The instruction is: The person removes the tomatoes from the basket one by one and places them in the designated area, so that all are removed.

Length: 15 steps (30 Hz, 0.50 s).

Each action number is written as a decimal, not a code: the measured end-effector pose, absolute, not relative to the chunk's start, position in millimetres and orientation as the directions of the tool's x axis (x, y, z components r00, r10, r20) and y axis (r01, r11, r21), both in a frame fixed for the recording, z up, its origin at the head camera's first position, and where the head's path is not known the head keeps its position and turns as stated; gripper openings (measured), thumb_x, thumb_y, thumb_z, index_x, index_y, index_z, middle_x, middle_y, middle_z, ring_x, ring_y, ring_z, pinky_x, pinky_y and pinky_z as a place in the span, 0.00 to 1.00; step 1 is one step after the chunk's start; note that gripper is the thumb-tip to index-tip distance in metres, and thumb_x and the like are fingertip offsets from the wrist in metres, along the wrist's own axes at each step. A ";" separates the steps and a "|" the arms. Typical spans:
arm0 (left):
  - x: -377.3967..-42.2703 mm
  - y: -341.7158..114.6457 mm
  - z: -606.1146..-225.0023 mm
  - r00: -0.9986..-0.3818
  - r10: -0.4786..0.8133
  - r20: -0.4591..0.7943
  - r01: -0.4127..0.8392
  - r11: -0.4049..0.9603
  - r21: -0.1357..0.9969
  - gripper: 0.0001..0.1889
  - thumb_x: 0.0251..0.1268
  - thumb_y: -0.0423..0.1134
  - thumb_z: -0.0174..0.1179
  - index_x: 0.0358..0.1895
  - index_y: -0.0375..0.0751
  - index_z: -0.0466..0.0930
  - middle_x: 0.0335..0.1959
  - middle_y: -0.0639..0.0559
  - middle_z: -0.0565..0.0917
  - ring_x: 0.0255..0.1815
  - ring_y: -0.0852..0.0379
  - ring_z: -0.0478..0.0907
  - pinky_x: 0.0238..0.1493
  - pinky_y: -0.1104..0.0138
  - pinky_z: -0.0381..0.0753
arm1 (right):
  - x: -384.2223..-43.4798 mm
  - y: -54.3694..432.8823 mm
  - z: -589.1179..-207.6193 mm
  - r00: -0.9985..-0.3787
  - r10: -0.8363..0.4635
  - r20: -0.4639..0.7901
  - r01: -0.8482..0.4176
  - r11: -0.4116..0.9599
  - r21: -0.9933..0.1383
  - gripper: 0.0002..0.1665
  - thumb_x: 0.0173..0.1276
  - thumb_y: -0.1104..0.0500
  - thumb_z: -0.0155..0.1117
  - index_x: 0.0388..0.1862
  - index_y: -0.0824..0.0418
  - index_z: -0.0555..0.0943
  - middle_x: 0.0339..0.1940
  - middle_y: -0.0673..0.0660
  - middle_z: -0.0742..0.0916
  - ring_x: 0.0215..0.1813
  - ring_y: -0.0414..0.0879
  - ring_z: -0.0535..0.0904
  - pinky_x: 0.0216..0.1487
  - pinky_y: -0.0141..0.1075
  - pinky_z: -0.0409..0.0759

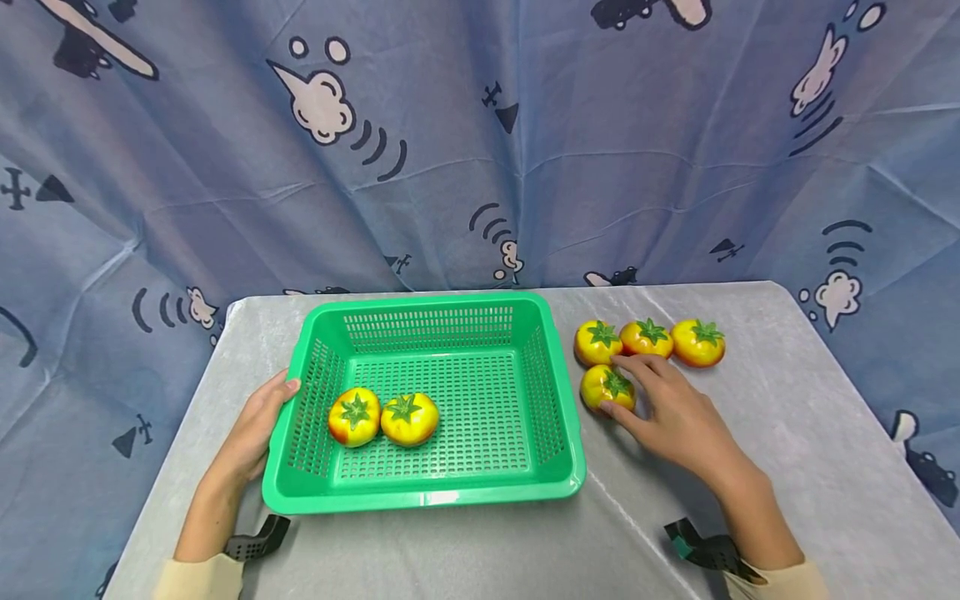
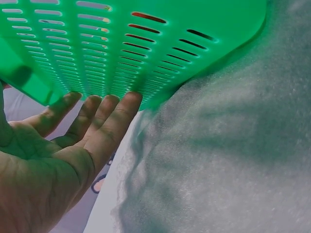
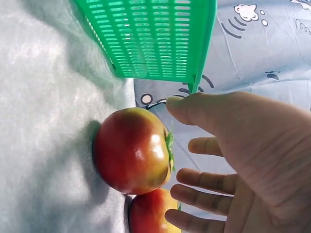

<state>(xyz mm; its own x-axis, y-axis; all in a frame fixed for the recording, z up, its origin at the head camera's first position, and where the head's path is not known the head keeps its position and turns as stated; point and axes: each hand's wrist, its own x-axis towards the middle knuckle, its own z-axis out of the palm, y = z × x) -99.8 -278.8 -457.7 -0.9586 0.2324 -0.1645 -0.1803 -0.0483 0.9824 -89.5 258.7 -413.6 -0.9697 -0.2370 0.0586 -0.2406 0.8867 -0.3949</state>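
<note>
My left hand [image 1: 253, 429] holds the left side of a green plastic basket [image 1: 422, 502], thumb over the rim. In the left wrist view its fingers [image 2: 109, 116] rest on the outside of the slotted wall. Two yellow-red tomatoes with green leafy tops, a left one [image 1: 354, 417] and a right one [image 1: 409, 419], lie side by side in the basket. My right hand [image 1: 678, 417] is at a tomato [image 1: 604, 388] outside the basket, thumb and fingers spread about it. In the right wrist view a gap shows between these fingers and that tomato [image 3: 131, 150].
Behind that tomato stand three more in a row: a left one [image 1: 597, 342], a middle one [image 1: 647, 337] and a right one [image 1: 698, 342]. A grey cloth covers the table [image 1: 787, 467]. A blue patterned curtain [image 1: 450, 167] hangs at the table's back edge.
</note>
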 end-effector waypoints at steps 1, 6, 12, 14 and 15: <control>-99.9 -278.9 -457.6 -0.959 0.233 -0.163 -0.180 -0.049 0.983 0.32 0.90 0.45 0.40 0.81 0.24 0.48 0.49 0.59 0.89 0.47 0.59 0.90 0.47 0.60 0.95 | -89.2 258.4 -412.9 -0.969 -0.239 0.067 -0.245 0.884 -0.398 0.37 0.70 0.48 0.75 0.74 0.58 0.75 0.68 0.66 0.80 0.68 0.65 0.77 0.56 0.73 0.82; -99.9 -279.1 -457.1 -0.959 0.239 -0.151 -0.166 -0.045 0.985 0.33 0.90 0.44 0.39 0.81 0.22 0.46 0.49 0.58 0.89 0.47 0.59 0.91 0.46 0.59 0.95 | -87.6 256.2 -411.4 -0.963 -0.246 0.114 -0.271 0.866 -0.420 0.35 0.71 0.51 0.75 0.73 0.58 0.76 0.70 0.63 0.80 0.71 0.63 0.75 0.60 0.72 0.81; -99.4 -278.4 -456.6 -0.959 0.233 -0.159 -0.172 -0.033 0.985 0.34 0.90 0.44 0.38 0.82 0.20 0.43 0.50 0.60 0.89 0.48 0.60 0.90 0.47 0.61 0.95 | -87.1 253.1 -408.0 -0.953 -0.259 0.161 -0.304 0.841 -0.448 0.34 0.72 0.52 0.74 0.73 0.57 0.76 0.70 0.61 0.80 0.71 0.62 0.75 0.63 0.70 0.80; -99.3 -278.4 -456.5 -0.959 0.234 -0.161 -0.173 -0.029 0.985 0.34 0.90 0.45 0.38 0.82 0.20 0.42 0.50 0.60 0.89 0.48 0.60 0.90 0.47 0.61 0.95 | -87.3 251.7 -405.9 -0.949 -0.266 0.172 -0.316 0.833 -0.455 0.34 0.72 0.53 0.74 0.73 0.57 0.76 0.69 0.61 0.80 0.70 0.62 0.76 0.63 0.69 0.81; -99.3 -278.5 -456.3 -0.959 0.235 -0.161 -0.172 -0.027 0.985 0.34 0.90 0.45 0.38 0.82 0.20 0.42 0.50 0.60 0.89 0.48 0.60 0.90 0.47 0.60 0.95 | -87.6 250.9 -404.7 -0.946 -0.271 0.180 -0.324 0.828 -0.458 0.33 0.72 0.53 0.75 0.73 0.57 0.77 0.69 0.60 0.80 0.70 0.61 0.76 0.63 0.69 0.81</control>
